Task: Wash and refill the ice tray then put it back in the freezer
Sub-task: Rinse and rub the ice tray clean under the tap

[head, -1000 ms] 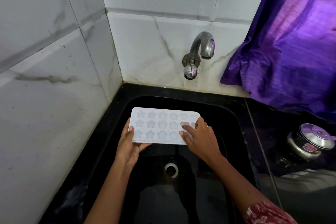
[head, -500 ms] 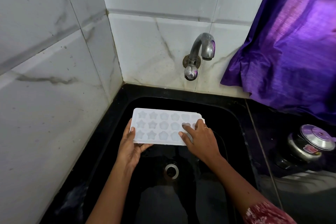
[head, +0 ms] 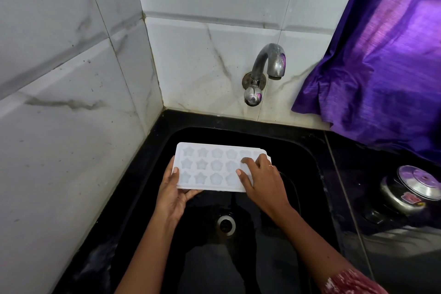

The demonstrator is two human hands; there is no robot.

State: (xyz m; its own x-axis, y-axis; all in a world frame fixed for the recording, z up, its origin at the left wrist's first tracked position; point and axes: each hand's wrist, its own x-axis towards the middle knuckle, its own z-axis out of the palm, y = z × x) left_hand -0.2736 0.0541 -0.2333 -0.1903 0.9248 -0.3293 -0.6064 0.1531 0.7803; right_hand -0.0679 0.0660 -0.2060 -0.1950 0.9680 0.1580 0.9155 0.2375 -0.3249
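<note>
A white ice tray (head: pixel 210 166) with star and flower shaped cells is held level above the black sink (head: pixel 307 162). My left hand (head: pixel 173 192) grips its left end, thumb on top and fingers underneath. My right hand (head: pixel 263 180) lies on the tray's right end with its fingertips pressed into the cells. No water runs from the metal tap (head: pixel 267 67) on the back wall, which is above and to the right of the tray.
The sink drain (head: pixel 225 224) lies below the tray. Marble tile walls close off the left and back. A purple curtain (head: pixel 381 55) hangs at the right. A steel pressure cooker (head: pixel 410 191) stands on the black counter to the right of the sink.
The tray and both hands stay nearly in place; my right fingers have shifted slightly over the cells at the right end.
</note>
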